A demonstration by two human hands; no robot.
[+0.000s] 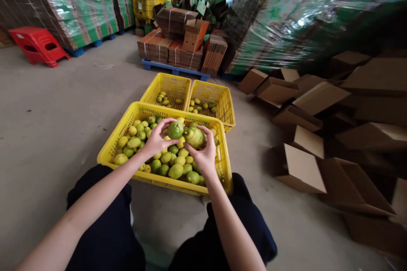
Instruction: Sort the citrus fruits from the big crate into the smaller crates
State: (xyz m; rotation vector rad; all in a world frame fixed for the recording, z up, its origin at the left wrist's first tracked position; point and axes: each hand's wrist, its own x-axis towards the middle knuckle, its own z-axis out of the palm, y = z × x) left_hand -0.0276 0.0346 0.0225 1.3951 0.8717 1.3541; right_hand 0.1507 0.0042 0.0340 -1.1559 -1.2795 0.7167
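Observation:
My left hand (159, 137) is closed around a round green lemon (175, 130), thumb below and fingers above. Beside it, my right hand (205, 152) grips a larger yellow-green lemon (194, 137) from the right. The two fruits are held side by side, close together, over a large yellow crate (104, 148) full of green and yellow lemons (176, 171). Beyond it stand two smaller-looking yellow crates, the left one (144, 93) and the right one (229, 108), each with several lemons at the bottom.
Open cardboard boxes (303, 169) lie piled on the right. Flattened cartons (159, 48) are stacked on a blue pallet (174, 69) ahead. A red stool (40, 44) stands at the far left, near wrapped green stacks (82, 4). My knees flank the large crate.

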